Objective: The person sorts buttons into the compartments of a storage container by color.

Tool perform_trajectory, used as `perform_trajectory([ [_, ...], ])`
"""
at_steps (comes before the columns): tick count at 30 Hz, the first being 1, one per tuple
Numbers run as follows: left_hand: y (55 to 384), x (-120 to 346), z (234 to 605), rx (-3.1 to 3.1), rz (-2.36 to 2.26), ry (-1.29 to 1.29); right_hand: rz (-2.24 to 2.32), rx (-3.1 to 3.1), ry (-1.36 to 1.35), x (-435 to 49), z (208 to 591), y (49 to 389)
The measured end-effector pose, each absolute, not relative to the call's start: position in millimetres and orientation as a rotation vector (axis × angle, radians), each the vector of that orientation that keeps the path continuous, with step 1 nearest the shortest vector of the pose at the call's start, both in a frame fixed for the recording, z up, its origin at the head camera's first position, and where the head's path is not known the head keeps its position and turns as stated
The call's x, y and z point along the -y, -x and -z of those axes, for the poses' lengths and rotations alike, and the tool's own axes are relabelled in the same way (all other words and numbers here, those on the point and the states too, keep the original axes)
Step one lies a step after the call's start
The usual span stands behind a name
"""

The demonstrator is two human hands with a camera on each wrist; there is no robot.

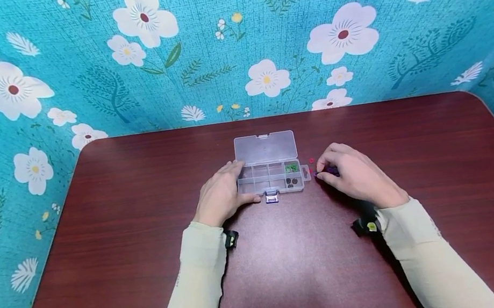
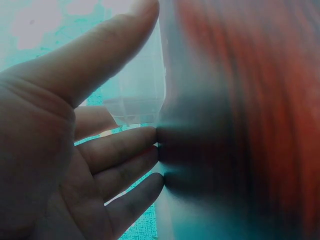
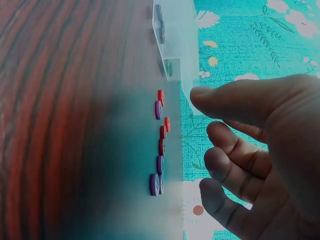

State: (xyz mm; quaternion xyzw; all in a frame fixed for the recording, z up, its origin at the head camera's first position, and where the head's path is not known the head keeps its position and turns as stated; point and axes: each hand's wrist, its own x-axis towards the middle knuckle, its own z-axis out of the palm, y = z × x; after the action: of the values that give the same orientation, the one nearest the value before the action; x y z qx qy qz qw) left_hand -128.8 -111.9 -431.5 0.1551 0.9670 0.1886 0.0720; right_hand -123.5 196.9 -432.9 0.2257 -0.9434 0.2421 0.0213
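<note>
A clear plastic compartment box (image 1: 261,179) lies with its lid (image 1: 266,149) raised at the back. Green buttons (image 1: 291,168) sit in its back right compartment, dark buttons (image 1: 291,182) in the front right one. My left hand (image 1: 220,194) rests at the box's left end, thumb by the front edge and straight fingers by the back corner. Right of the box, my right hand (image 1: 353,171) hovers over loose buttons, its fingers loosely bent and nothing visible between them. In the right wrist view, red buttons (image 3: 162,146) and purple buttons (image 3: 155,184) lie below the fingertips, partly hidden in the head view.
The dark red-brown wooden table (image 1: 287,278) has a glossy top. A blue floral cloth (image 1: 209,46) hangs behind it. A hang tab (image 1: 306,172) juts from the box's right end, and a latch (image 1: 271,197) sticks out at the front.
</note>
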Motion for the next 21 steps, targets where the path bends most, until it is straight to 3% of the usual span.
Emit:
perform_trajectory([
  [21,129.3,111.7,430.8,-2.902,-0.575,-0.461,-0.778,2.896,-0.764,-174.5,432.1,124.1],
])
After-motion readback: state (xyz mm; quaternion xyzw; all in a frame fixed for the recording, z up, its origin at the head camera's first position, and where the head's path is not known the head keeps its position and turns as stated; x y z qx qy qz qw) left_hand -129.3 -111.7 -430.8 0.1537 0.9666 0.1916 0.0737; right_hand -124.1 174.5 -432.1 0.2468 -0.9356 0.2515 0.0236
